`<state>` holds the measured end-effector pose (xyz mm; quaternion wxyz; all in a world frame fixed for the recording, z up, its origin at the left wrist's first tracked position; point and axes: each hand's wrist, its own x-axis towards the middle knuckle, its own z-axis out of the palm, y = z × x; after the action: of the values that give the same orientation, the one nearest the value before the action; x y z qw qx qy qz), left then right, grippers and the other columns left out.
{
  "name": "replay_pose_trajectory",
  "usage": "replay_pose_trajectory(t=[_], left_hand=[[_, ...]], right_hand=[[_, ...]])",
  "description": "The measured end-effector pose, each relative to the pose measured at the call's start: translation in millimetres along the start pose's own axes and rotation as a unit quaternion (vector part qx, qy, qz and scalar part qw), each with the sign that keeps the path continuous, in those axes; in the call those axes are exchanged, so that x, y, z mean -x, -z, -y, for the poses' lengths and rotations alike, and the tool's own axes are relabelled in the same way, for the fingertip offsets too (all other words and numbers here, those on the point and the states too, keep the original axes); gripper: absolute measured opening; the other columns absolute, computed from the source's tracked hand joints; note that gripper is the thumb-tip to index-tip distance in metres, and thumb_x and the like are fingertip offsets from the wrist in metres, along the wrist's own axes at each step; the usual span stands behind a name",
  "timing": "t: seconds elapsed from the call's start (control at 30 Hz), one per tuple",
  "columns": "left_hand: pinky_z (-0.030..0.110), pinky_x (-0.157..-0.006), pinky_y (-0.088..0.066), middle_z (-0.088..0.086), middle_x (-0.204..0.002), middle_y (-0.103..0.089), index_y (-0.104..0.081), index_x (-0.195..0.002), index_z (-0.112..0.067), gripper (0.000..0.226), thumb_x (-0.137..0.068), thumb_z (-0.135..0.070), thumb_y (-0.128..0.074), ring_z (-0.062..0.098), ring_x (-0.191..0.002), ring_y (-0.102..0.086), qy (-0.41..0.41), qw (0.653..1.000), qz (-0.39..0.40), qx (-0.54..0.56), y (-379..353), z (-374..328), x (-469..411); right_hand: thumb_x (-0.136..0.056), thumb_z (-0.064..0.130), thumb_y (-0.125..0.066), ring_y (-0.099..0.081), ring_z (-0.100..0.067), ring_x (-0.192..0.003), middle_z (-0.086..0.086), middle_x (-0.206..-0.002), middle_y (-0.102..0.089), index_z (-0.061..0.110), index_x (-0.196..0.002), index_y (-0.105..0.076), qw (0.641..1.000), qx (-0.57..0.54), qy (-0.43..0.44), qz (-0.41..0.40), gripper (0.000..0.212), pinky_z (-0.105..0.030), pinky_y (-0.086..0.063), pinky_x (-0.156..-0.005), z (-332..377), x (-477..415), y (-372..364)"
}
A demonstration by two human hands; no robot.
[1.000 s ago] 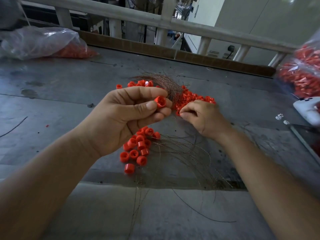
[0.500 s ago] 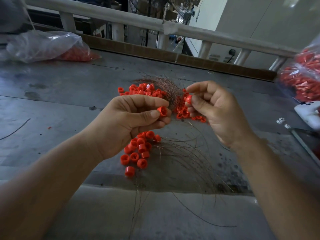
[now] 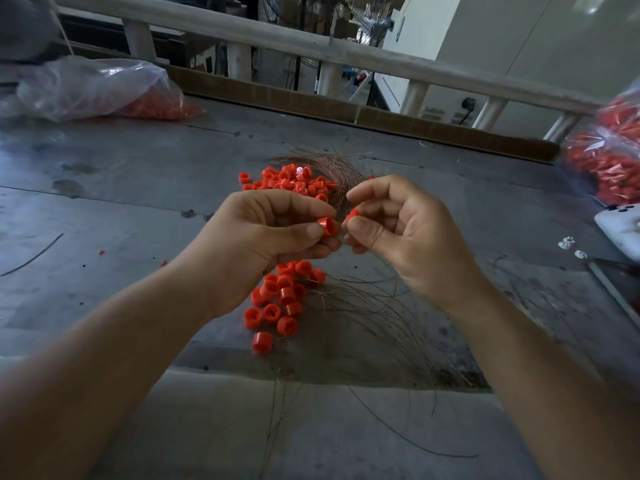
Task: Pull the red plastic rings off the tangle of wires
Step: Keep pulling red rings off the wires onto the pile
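The grey tabletop [image 3: 121, 202] has dark stains. At its far left corner lies a clear plastic bag [image 3: 86, 88], red inside. A second bag [image 3: 609, 150], also red inside, stands at the right edge. Just in front of it is a white device [image 3: 620, 226], with small white bits [image 3: 567, 242] beside it. A brown cardboard strip [image 3: 415, 121] runs along the far edge, and a white railing [image 3: 311, 46] is behind it.

Handling red plastic rings [image 3: 277, 299], smooth and faintly glossy. Working among thin bare wires [image 3: 341, 173], coppery metal with a dull sheen. Resting all on a grey table [image 3: 138, 188], matt, stained and scuffed. Showing a clear, crinkled, shiny plastic bag [image 3: 86, 88] at far left, beside a matt brown cardboard strip [image 3: 277, 95] and a railing [image 3: 311, 46] in worn whitish paint.
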<state>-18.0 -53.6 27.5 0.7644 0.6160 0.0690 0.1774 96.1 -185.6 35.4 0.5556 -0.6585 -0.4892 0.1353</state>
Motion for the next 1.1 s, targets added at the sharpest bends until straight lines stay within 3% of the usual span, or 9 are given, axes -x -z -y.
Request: replay_pose_trajectory(t=[0.17, 0.53, 0.7, 0.93, 1.1], left_hand=[[0.018, -0.059, -0.054, 0.009, -0.070, -0.072, -0.075, -0.070, -0.013, 0.021, -0.057, -0.004, -0.061, 0.018, -0.067, -0.070, 0.000, 1.000, -0.022, -0.009, -0.7, 0.8, -0.4], [0.016, -0.058, -0.054, 0.009, -0.074, -0.072, -0.068, -0.079, -0.009, 0.024, -0.057, -0.007, -0.062, 0.017, -0.065, -0.070, -0.008, 0.996, -0.043, -0.080, -1.7, 1.2, 0.7], [0.013, -0.059, -0.052, 0.006, -0.075, -0.072, -0.068, -0.081, -0.011, 0.021, -0.069, 0.005, -0.062, 0.013, -0.065, -0.070, -0.011, 0.991, -0.035, -0.128, -1.6, 1.5, 1.6], [0.014, -0.058, -0.052, 0.006, -0.070, -0.072, -0.068, -0.081, -0.009, 0.025, -0.058, -0.006, -0.062, 0.015, -0.064, -0.070, 0.006, 0.996, -0.034, -0.082, -1.5, 2.5, 2.0], [0.014, -0.057, -0.052, 0.005, -0.068, -0.072, -0.069, -0.077, -0.012, 0.022, -0.069, 0.007, -0.062, 0.014, -0.063, -0.070, 0.001, 0.994, -0.036, -0.108, -1.9, 3.3, 2.1]], right_hand=[[-0.075, 0.007, -0.068, -0.063, -0.002, -0.079, 0.011, -0.083, -0.063, 0.029, -0.089, -0.061, 0.994, 0.082, 0.073, -0.023, 0.028, -0.015, -0.049, -0.072, -3.3, 2.7, -9.0], [-0.070, 0.007, -0.072, -0.067, -0.007, -0.076, 0.006, -0.083, -0.067, 0.017, -0.092, -0.065, 0.991, 0.100, 0.069, -0.056, 0.025, -0.019, -0.054, -0.070, -5.1, 5.3, -15.4], [-0.069, 0.008, -0.073, -0.067, -0.007, -0.075, 0.007, -0.080, -0.066, 0.016, -0.093, -0.065, 0.989, 0.113, 0.072, -0.062, 0.027, -0.020, -0.054, -0.069, -5.7, 5.5, -16.5], [-0.069, 0.009, -0.073, -0.065, -0.002, -0.069, 0.011, -0.076, -0.065, 0.016, -0.093, -0.065, 0.989, 0.108, 0.077, -0.063, 0.026, -0.014, -0.051, -0.064, -6.4, 6.6, -16.7], [-0.069, 0.010, -0.073, -0.063, 0.001, -0.068, 0.014, -0.075, -0.063, 0.016, -0.092, -0.065, 0.985, 0.131, 0.086, -0.066, 0.025, -0.012, -0.049, -0.064, -6.8, 7.2, -16.9]])
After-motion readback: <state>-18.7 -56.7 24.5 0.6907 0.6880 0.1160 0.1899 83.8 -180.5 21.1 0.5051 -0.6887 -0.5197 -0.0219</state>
